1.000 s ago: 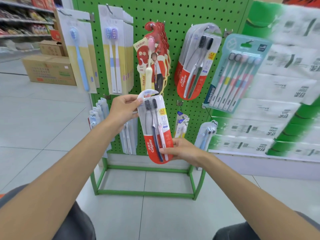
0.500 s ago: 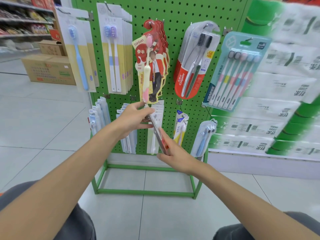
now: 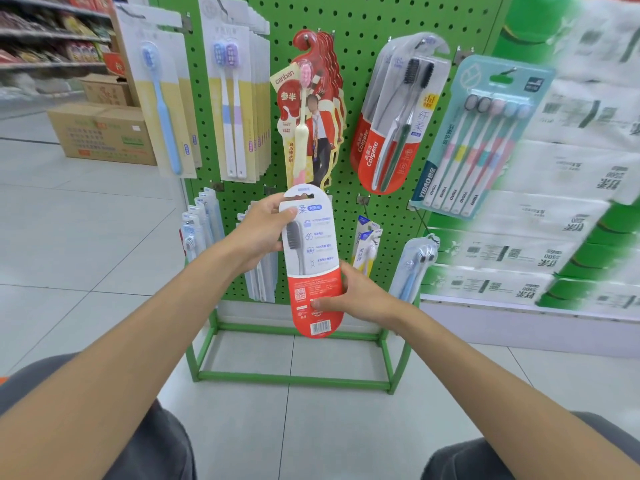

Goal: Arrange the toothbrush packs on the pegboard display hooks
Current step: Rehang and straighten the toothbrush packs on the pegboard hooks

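The left grip [image 3: 263, 233] pinches the upper edge of the toothbrush pack [image 3: 317, 251], held upright, printed back facing the camera, just in front of the green pegboard [image 3: 360, 26]; the right grip [image 3: 360, 296] clasps its red lower end.

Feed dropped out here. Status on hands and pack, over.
Left hand grips toothbrush pack top; right hand pinches its red bottom. Pack upright, back facing camera, on no hook. Red canban packs hang just above.

Red-and-white toothbrush pack [image 3: 310, 258], upright, printed back facing out, before green pegboard [image 3: 363, 29], below hung packs
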The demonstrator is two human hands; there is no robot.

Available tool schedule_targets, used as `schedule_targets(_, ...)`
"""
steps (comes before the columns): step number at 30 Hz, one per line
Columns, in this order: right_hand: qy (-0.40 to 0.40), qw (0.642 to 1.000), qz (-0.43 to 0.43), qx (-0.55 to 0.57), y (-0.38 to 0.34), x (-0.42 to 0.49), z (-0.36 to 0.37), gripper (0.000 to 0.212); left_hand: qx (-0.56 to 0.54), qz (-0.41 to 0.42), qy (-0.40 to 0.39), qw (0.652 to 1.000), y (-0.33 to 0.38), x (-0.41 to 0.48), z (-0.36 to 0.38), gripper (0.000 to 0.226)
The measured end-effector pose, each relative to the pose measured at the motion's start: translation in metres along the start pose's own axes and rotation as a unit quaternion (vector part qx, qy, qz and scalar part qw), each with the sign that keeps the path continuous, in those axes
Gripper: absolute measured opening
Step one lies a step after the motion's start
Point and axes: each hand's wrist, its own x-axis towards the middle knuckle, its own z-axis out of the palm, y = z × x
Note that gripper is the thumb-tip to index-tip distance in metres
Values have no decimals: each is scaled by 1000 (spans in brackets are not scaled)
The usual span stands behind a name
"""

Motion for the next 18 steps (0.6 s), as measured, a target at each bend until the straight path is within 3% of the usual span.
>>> schedule_targets(8, 101, 992, 16, 72, -19, 14, -26, 73, 29, -33, -92, 995, -8, -6, 8, 27)
schedule_targets(18, 204, 971, -27, 126, -46, 3, -51, 54, 34, -56, -134, 989, -10, -7, 12, 23)
